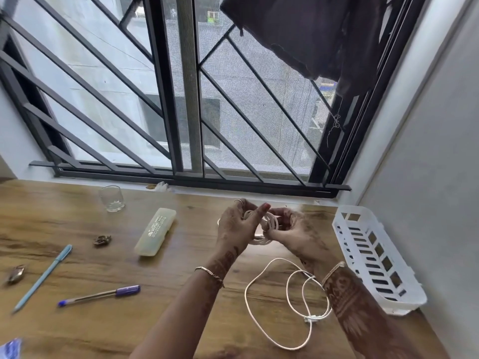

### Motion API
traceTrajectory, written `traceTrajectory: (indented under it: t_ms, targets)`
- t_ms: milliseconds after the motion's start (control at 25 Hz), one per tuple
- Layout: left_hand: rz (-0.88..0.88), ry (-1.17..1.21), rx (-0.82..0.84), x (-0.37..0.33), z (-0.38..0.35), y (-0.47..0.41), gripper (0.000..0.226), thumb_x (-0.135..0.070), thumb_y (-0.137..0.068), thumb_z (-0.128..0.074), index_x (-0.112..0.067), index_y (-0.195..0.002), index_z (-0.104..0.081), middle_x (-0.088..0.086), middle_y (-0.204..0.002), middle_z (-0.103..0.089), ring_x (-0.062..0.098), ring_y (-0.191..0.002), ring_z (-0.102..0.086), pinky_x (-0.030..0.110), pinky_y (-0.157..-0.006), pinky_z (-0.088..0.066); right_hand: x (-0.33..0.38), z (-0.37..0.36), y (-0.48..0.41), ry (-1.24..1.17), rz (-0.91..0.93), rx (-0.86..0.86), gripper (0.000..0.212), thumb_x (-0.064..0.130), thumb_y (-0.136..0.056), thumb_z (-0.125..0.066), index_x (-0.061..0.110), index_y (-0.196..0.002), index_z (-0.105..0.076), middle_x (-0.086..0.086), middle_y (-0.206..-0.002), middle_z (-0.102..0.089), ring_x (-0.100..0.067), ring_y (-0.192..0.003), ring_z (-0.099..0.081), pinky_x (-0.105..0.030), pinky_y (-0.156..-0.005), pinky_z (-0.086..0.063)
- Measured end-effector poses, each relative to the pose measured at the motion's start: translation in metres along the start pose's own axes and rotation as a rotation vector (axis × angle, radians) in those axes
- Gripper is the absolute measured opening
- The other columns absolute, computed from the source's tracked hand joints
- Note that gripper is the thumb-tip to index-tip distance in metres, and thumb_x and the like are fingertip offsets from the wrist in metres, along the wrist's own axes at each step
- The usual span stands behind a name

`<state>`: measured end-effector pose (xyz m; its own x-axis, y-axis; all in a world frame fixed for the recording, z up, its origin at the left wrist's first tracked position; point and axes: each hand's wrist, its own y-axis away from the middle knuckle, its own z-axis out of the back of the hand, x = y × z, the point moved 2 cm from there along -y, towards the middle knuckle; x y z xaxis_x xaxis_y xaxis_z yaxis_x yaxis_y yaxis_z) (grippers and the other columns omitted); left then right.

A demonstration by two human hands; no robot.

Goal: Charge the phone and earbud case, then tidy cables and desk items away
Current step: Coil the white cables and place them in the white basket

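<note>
Tidying appears to be the step in hand as a person winds a white charging cable above a wooden desk (166,268) under a barred window. A white slotted plastic basket (344,237) stands at the desk's right end, against the wall. Just left of the basket, a second white cable (245,291) sprawls in loose loops and runs partly under the right forearm. Farther left of the basket lies a pale pencil case (155,231). The left hand (238,224) and right hand (293,229) meet near the basket's far end. The fingers of each are curled around the small cable coil (270,224), with one left finger stretched across its top. Well left of the basket sit a drinking glass (112,198), a purple-capped pen (101,295), a light-blue pen (44,275) and two small hair clips (102,240). No phone or earbud case is in view. The next move likely calls for keeping the coil from springing open, placing it in the basket, then gathering the loose cable.
</note>
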<state>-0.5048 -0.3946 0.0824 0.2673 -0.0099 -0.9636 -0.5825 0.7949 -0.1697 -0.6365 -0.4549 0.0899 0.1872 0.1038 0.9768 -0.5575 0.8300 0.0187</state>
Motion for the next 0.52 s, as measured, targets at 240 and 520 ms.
traceTrajectory:
  t_ms: [240,520]
  targets:
    - [-0.067,-0.14,0.011,0.001,0.004,-0.004,0.045,-0.06,-0.08,-0.06,-0.015,-0.074,-0.062,0.0,-0.054,-0.065,0.007,-0.041,-0.054,0.027,-0.051,-0.044,0.001,-0.009,0.002,-0.2,0.048,-0.073,0.035,-0.011,-0.073,-0.07,0.018,-0.091,-0.064,-0.01,-0.081,-0.075,-0.018,-0.077,-0.072,-0.032,-0.072,-0.055]
    - [0.043,0.071,0.058,0.014,0.002,-0.004,0.055,-0.072,-0.071,-0.059,-0.017,-0.072,-0.065,-0.007,-0.052,-0.061,0.01,-0.045,-0.054,0.028,-0.052,-0.043,0.002,-0.016,0.007,0.354,0.508,-0.341,0.033,0.022,-0.07,-0.083,0.032,-0.097,-0.067,0.008,-0.104,-0.063,-0.008,-0.089,-0.063,-0.024,-0.072,-0.054]
